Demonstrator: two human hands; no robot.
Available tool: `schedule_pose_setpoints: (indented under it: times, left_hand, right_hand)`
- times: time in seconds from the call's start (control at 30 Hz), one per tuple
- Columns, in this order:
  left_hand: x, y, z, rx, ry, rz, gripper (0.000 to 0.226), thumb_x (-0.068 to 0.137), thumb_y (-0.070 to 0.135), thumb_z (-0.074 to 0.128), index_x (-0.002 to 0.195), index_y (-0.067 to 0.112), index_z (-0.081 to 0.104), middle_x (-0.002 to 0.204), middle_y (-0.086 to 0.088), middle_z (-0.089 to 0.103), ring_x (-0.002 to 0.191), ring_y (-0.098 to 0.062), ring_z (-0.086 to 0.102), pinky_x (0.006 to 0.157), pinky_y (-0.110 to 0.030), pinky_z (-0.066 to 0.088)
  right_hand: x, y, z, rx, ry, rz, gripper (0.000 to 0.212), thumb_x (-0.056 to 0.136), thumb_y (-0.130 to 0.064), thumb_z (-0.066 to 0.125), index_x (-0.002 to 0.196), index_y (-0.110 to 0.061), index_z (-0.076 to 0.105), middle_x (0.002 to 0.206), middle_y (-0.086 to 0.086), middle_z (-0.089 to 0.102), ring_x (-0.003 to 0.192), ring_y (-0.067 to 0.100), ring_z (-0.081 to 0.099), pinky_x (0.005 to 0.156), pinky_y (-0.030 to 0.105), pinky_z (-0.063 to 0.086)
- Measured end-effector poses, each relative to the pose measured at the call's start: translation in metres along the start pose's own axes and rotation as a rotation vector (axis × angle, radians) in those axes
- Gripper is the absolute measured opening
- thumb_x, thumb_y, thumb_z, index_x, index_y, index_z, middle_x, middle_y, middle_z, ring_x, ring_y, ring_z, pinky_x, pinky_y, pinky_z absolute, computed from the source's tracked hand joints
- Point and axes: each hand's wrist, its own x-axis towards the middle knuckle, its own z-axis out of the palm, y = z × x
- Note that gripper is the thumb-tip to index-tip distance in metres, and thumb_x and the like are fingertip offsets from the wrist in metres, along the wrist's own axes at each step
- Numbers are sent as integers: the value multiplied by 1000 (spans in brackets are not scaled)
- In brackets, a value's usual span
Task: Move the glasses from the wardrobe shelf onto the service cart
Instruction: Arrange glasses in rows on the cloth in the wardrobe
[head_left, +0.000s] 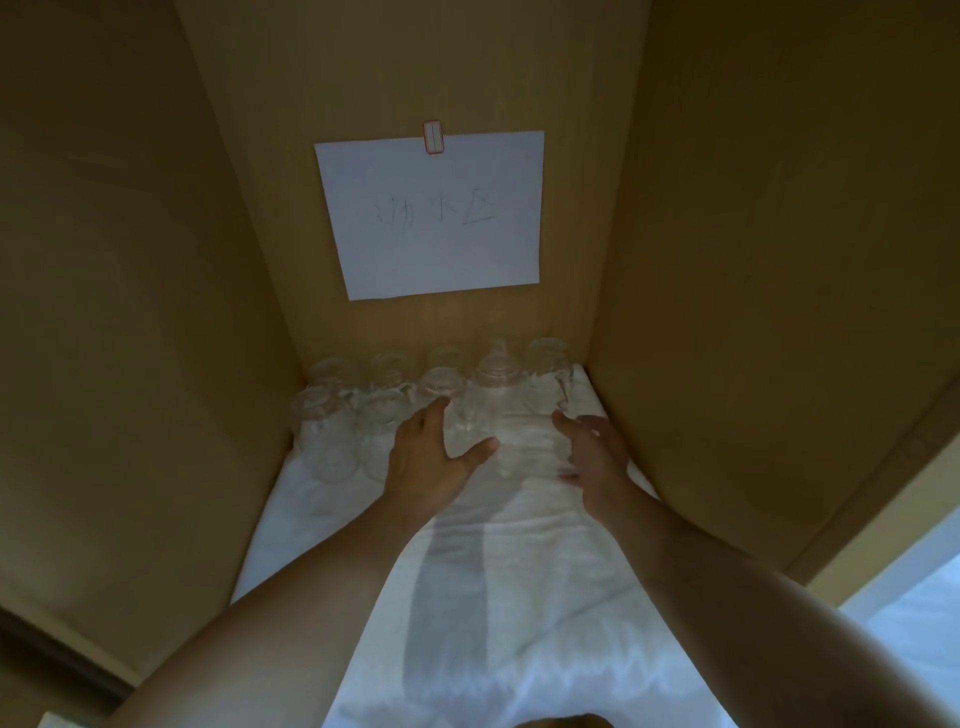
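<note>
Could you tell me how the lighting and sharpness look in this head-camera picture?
Head view: dim inside the wardrobe, brighter at lower right; the clear glasses look soft and faint; both arms cast shadows on the white cloth; the right hand is slightly blurred.

glasses (415, 395) on cloth (519, 571), paper (431, 213) behind

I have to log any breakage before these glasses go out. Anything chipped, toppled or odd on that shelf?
Nothing stands out. The glasses stand in rows at the back of the white cloth; the dim, blurred view shows no chips. Both hands flank a taller glass.
</note>
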Motion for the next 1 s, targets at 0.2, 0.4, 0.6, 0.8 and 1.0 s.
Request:
schedule_pose_setpoints:
  times: [0.2,0.4,0.6,0.8,1.0]
  left_hand:
    - [0,-14,11,185,-32,57,77,87,57,69,150,22,43,155,-5,42,144,-29,34,114,-46,38]
    - [-1,-16,18,265,-28,86,69,88,54,69,146,22,50,152,-6,45,142,-30,33,112,-46,38]
    - [1,-18,23,356,-47,141,64,90,53,66,145,24,51,150,-3,45,141,-27,34,109,-43,40]
    - [7,-24,22,420,-42,137,64,92,56,61,146,23,50,151,-2,45,142,-25,34,110,-43,38]
    - [17,-22,24,428,-49,168,60,95,54,57,146,23,50,149,-1,47,139,-24,36,109,-41,38]
  right_hand:
    - [6,-18,-3,-548,49,-644,65,66,-27,95,124,-17,70,126,4,59,112,20,59,99,30,49]
    - [19,-33,1,-872,-38,-812,76,61,-27,97,129,-16,66,127,3,61,117,26,56,105,38,45]
    - [31,-39,10,-1001,-122,-882,80,62,-24,96,134,-12,63,132,6,60,120,28,53,108,36,39]
    - [46,-44,20,-1052,-166,-902,78,64,-25,95,133,-9,63,136,8,59,126,29,51,111,36,34]
    - [50,-44,28,-1089,-170,-897,76,70,-26,91,138,-12,59,143,8,54,133,29,45,115,33,29]
